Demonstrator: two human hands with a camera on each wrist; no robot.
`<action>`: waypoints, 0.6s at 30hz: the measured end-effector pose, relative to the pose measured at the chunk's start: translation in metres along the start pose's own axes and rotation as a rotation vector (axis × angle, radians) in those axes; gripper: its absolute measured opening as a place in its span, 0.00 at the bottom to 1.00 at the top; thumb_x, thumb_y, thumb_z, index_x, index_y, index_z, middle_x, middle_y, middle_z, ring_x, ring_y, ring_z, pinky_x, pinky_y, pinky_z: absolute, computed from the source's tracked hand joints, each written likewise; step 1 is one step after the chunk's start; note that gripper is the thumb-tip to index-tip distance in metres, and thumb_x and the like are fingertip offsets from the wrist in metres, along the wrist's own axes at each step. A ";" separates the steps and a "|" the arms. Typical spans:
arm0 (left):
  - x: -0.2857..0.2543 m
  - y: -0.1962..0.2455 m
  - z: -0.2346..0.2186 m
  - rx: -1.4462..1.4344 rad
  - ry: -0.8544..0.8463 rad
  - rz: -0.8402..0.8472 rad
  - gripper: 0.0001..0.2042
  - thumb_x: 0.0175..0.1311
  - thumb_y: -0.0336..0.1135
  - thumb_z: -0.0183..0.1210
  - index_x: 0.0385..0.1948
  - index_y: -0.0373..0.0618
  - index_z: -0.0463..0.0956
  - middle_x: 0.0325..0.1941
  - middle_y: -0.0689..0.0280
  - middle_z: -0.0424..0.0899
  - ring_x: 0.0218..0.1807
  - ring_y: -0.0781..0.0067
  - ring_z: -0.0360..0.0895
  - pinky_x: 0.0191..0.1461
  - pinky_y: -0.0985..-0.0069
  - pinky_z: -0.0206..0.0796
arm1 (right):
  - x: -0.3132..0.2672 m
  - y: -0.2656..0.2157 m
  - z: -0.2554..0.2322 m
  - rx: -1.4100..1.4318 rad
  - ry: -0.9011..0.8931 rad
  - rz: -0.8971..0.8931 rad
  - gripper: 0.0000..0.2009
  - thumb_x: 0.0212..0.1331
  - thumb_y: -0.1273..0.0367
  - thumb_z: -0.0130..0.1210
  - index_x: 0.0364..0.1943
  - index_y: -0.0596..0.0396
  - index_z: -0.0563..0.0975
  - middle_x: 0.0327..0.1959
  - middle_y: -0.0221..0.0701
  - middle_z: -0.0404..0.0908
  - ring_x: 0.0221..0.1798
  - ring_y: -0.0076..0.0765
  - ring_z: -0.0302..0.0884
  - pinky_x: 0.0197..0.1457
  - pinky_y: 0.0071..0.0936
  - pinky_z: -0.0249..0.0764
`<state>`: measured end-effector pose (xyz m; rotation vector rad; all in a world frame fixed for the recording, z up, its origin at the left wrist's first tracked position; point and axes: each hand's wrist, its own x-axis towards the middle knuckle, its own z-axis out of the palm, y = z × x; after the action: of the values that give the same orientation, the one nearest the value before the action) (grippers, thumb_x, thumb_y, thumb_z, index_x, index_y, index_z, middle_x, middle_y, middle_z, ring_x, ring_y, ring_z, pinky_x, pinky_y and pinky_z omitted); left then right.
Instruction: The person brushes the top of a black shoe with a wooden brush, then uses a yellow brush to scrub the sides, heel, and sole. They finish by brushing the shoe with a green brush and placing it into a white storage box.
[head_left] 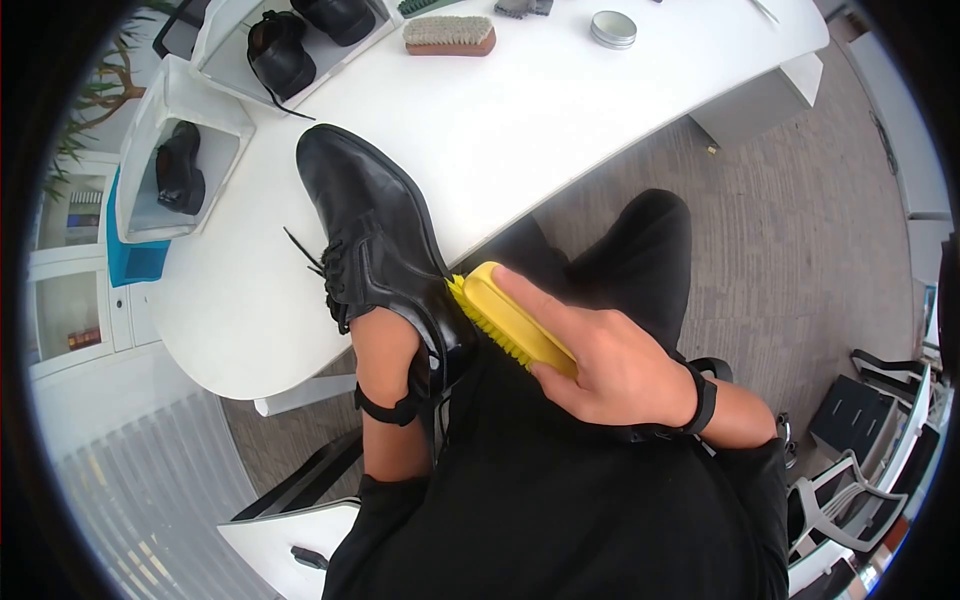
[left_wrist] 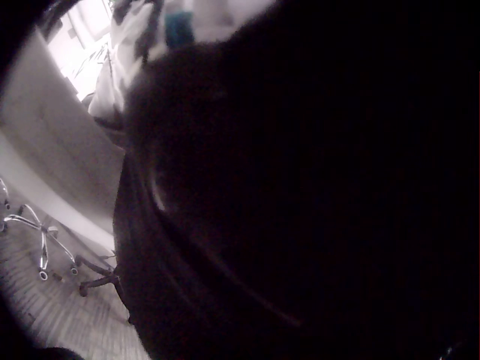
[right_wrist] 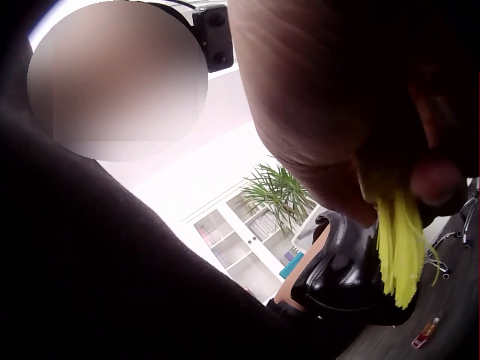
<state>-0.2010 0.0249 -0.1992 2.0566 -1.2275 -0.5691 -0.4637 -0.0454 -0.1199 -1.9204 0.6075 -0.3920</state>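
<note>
A black leather lace-up shoe (head_left: 365, 200) is held over the white table's edge, its toe pointing to the far left. My left hand (head_left: 388, 345) reaches into the shoe's opening, its fingers hidden inside. My right hand (head_left: 625, 370) grips a yellow brush (head_left: 515, 320), thumb along its back, with the yellow bristles against the shoe's side near the heel. In the right wrist view, the bristles (right_wrist: 401, 255) hang below the right hand (right_wrist: 315, 97), beside the glossy shoe (right_wrist: 341, 274). Dark material fills most of the left wrist view.
On the white table (head_left: 480, 130) are a wooden brush (head_left: 449, 36), a round tin (head_left: 613, 30) and a box with black shoes (head_left: 282, 55). Another open box (head_left: 225, 130) holds a dark shoe (head_left: 180, 170). Black-clad legs (head_left: 640, 250) are under the table's near edge.
</note>
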 end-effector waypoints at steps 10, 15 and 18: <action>0.001 -0.026 0.004 0.044 -0.017 0.043 0.23 0.64 0.35 0.63 0.61 0.38 0.77 0.63 0.51 0.80 0.65 0.46 0.74 0.71 0.60 0.62 | -0.010 -0.002 -0.002 -0.029 -0.034 0.014 0.45 0.53 0.78 0.58 0.79 0.58 0.52 0.35 0.52 0.84 0.32 0.58 0.84 0.38 0.43 0.82; 0.001 -0.024 0.002 0.140 -0.004 0.069 0.24 0.64 0.36 0.63 0.62 0.38 0.76 0.65 0.50 0.79 0.67 0.45 0.73 0.74 0.59 0.60 | -0.013 -0.002 -0.005 -0.033 -0.071 0.027 0.44 0.53 0.78 0.58 0.78 0.60 0.52 0.33 0.51 0.84 0.30 0.58 0.83 0.37 0.43 0.81; 0.004 -0.016 0.002 0.231 0.020 0.134 0.26 0.64 0.37 0.63 0.63 0.37 0.74 0.66 0.49 0.78 0.68 0.44 0.72 0.74 0.58 0.59 | -0.015 -0.007 -0.010 -0.020 -0.107 0.080 0.44 0.53 0.77 0.58 0.78 0.59 0.52 0.30 0.50 0.83 0.29 0.57 0.83 0.36 0.44 0.80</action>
<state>-0.1905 0.0265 -0.2123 2.1398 -1.4647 -0.3574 -0.4800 -0.0423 -0.1097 -1.9160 0.6179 -0.2313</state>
